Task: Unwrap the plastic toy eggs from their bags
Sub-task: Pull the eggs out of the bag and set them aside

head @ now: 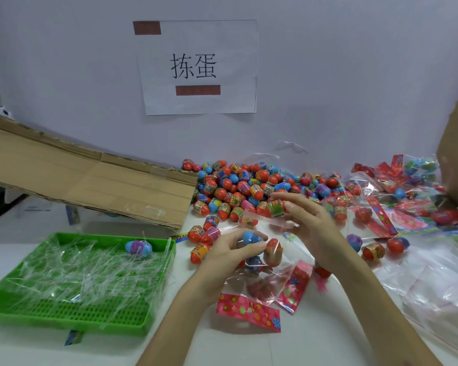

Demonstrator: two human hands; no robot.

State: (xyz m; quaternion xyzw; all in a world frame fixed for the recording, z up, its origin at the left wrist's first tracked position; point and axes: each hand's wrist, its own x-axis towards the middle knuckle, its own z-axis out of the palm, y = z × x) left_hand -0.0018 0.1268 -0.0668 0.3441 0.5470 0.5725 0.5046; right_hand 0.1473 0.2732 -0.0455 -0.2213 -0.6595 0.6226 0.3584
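Plastic bag (265, 283) half emptied, blue egg (250, 237) pinched in left hand (228, 253), labelled egg (275, 207) seemingly gripped in right hand (312, 228), due next on the pile (238, 186).

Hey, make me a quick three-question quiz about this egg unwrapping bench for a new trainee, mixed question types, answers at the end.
1. True or false: just one loose egg shows in the green tray, among clear plastic strips.
2. What does the right hand pinch at its fingertips? A) a green-labelled egg B) a cardboard flap C) a sheet of paper
3. Short answer: the left hand grips a clear bag. What colour is the egg showing at its fingers?
Key: 1 true; 2 A; 3 blue, the blue egg.
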